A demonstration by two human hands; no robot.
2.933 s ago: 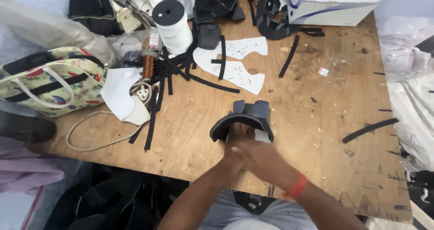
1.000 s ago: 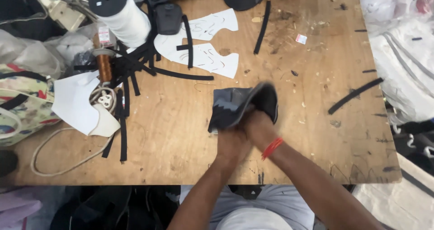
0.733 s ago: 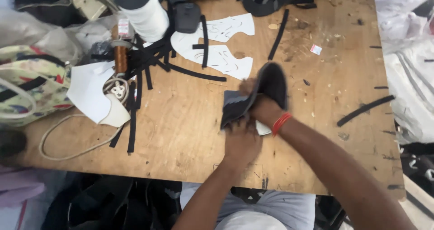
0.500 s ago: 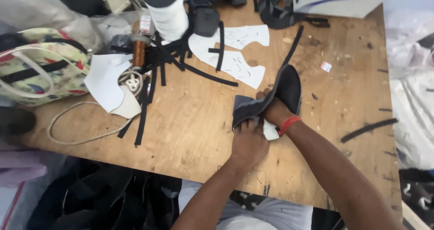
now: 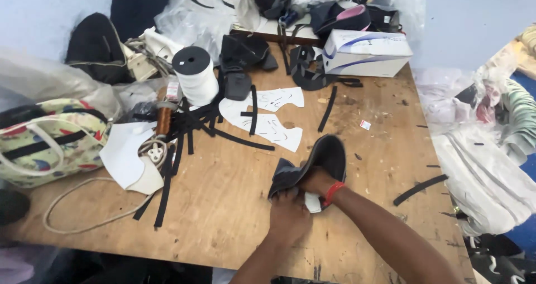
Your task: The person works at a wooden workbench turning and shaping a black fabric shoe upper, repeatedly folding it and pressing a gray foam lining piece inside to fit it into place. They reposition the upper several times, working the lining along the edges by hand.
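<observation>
Two paper patterns point(image 5: 269, 114) — one box point(image 5: 365, 53)

We look down from our head-worn camera, steeply and fairly close, facing forward across the wooden desk point(image 5: 223, 206).

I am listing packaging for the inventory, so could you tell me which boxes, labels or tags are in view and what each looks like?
Cardboard box: far table edge, oblong, white with blue-purple swirls.
Small tag: on bare wood below the box, white with red.
Spool label: left of the white thread cone, pale with red.
</observation>
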